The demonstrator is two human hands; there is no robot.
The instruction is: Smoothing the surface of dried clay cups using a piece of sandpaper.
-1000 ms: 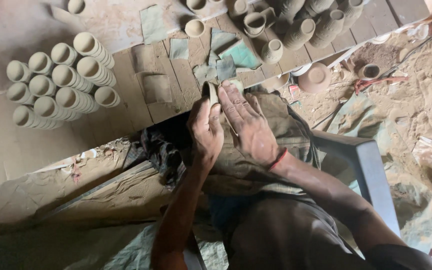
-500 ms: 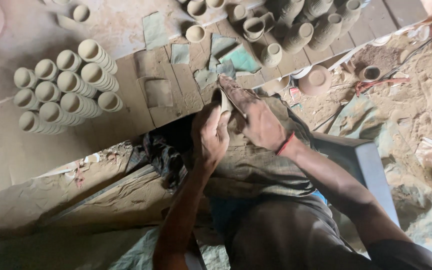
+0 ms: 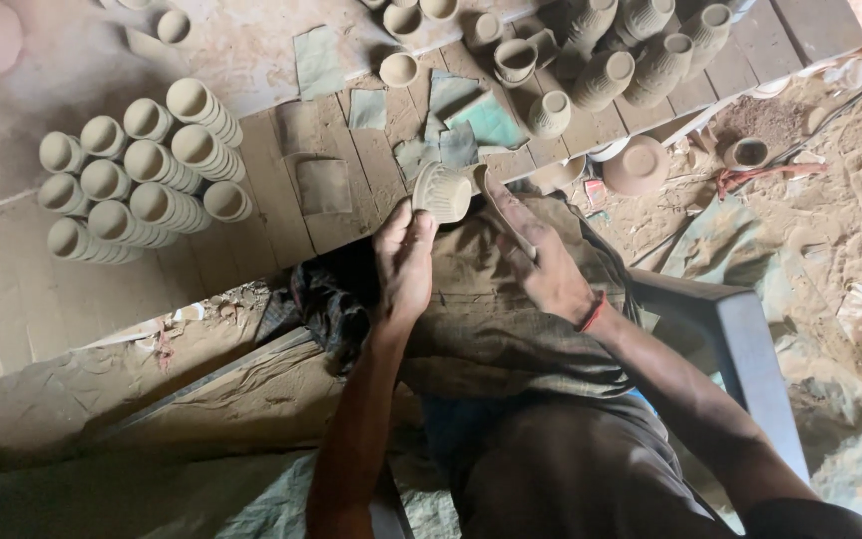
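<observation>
A small ribbed clay cup (image 3: 443, 191) lies on its side at the near edge of the plank bench (image 3: 281, 215), its mouth turned toward the right, and the left hand (image 3: 403, 262) grips it from below, fingers curled narrowly round its base. The right hand (image 3: 541, 262) is just beside the cup's mouth, flat and stretched, fingers straight and close together, holding nothing; whether its fingertips touch the rim cannot be told. Left of the cup, well apart on the bench, lie stacked rows of plain cups (image 3: 137, 170) on their sides, mouths up toward the camera, looking finished in shape and set aside. Beyond the cup lie green-grey cloth scraps (image 3: 451, 125), and farther beyond, to the right, stand taller ribbed vases (image 3: 650, 50) and a few loose small cups (image 3: 399, 68). Right of the cup, on the sandy ground off the bench, rests a shallow clay dish (image 3: 639, 165). Judging by the many pieces already ranged on the bench, much forming work appears done, while this one cup is in hand and not yet placed among them.
</observation>
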